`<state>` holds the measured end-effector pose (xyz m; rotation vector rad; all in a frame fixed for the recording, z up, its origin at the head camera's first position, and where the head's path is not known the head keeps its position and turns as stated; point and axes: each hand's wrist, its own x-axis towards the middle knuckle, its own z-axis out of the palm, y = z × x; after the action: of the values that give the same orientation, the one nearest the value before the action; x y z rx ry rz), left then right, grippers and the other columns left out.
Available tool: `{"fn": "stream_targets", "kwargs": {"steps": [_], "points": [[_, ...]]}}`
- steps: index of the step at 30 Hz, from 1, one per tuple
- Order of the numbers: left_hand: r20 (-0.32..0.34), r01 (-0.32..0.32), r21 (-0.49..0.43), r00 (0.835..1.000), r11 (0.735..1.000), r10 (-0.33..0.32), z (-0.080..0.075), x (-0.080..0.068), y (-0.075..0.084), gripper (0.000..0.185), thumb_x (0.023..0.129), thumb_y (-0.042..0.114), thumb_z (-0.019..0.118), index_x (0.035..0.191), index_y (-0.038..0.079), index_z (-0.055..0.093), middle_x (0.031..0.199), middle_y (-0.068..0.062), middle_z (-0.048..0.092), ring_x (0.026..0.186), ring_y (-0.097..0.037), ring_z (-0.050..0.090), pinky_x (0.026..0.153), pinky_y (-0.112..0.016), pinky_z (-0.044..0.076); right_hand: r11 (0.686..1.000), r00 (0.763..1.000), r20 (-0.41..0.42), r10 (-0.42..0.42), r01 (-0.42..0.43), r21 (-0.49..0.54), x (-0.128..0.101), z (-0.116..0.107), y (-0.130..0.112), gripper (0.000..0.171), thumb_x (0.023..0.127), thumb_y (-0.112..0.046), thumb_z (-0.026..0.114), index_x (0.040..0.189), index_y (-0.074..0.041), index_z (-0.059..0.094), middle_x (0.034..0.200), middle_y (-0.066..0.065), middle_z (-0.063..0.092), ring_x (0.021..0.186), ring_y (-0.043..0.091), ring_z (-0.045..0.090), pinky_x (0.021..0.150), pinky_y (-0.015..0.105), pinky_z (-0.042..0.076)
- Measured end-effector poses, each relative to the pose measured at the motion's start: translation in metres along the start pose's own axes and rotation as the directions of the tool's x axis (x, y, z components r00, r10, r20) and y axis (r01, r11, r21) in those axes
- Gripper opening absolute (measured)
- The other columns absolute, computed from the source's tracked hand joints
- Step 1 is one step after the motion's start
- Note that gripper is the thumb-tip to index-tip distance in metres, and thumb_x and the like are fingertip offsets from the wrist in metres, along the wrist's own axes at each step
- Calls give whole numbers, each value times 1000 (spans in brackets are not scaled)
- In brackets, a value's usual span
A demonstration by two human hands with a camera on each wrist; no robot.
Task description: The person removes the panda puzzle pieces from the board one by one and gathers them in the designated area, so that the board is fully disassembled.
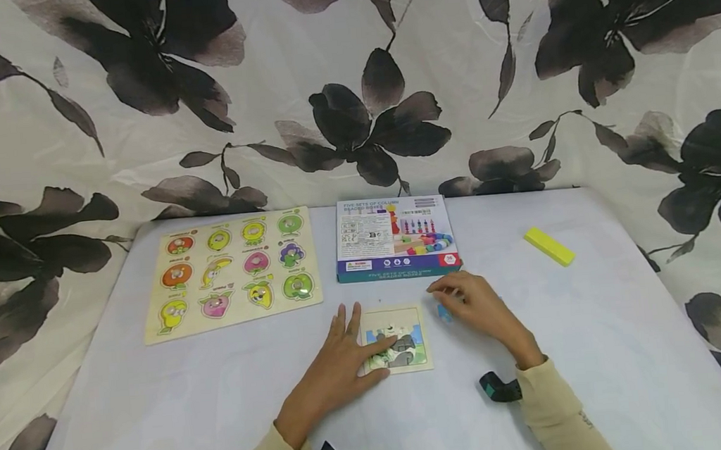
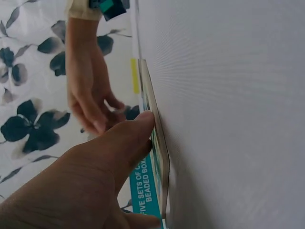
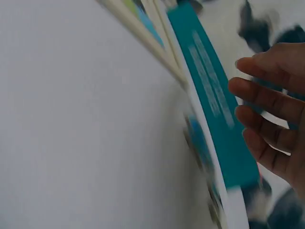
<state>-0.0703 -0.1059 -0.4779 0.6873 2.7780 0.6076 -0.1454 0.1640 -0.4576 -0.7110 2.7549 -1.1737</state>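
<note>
A small wooden jigsaw board (image 1: 401,340) with a partly filled picture lies on the white table (image 1: 599,347) in front of me. My left hand (image 1: 353,342) lies flat on its left side, fingers straight, pressing it down; the left wrist view shows that hand (image 2: 100,176) against the board's edge (image 2: 161,148). My right hand (image 1: 464,298) hovers just right of the board with loosely bent fingers and nothing in it (image 3: 271,124). A small blue puzzle piece (image 1: 444,312) lies on the table under its fingers.
A blue-green bead-toy box (image 1: 395,236) lies just behind the jigsaw. A fruit peg puzzle (image 1: 230,270) lies at the back left and a yellow block (image 1: 549,246) at the back right. A flowered cloth (image 1: 349,77) hangs behind the table.
</note>
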Motion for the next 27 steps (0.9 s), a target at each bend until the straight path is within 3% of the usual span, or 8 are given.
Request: {"fn": "stream_targets", "kwargs": {"steps": [5, 10, 17, 27], "points": [[0, -18, 31, 1000, 999, 18, -1, -2, 2, 49, 89, 48, 62, 137, 38, 53, 154, -32, 12, 140, -54, 4, 114, -59, 16, 993, 980, 161, -116, 116, 9, 14, 35, -27, 17, 93, -13, 63, 106, -10, 73, 102, -3, 70, 96, 14, 58, 86, 37, 50], [-7, -57, 65, 998, 996, 58, 2, -3, -1, 48, 91, 49, 58, 137, 34, 53, 155, -29, 10, 141, -53, 1, 114, -60, 14, 983, 954, 259, -154, 174, -54, 21, 58, -40, 17, 93, -15, 62, 105, -13, 75, 100, -5, 67, 94, 11, 52, 84, 32, 47], [-22, -73, 56, 997, 996, 74, 5, -1, -3, 46, 92, 48, 58, 133, 28, 59, 155, -28, 13, 141, -52, 2, 114, -61, 13, 973, 946, 271, -178, 210, -93, 22, 65, -45, 21, 91, -7, 59, 102, -15, 76, 100, -4, 63, 89, 11, 48, 79, 31, 43], [-45, -84, 54, 995, 995, 87, 7, 5, -8, 45, 91, 47, 59, 132, 28, 59, 154, -28, 17, 141, -52, 3, 113, -62, 12, 973, 954, 242, -175, 205, -104, 24, 67, -45, 27, 90, 0, 56, 101, -14, 76, 101, -2, 62, 91, 14, 47, 82, 34, 43]]}}
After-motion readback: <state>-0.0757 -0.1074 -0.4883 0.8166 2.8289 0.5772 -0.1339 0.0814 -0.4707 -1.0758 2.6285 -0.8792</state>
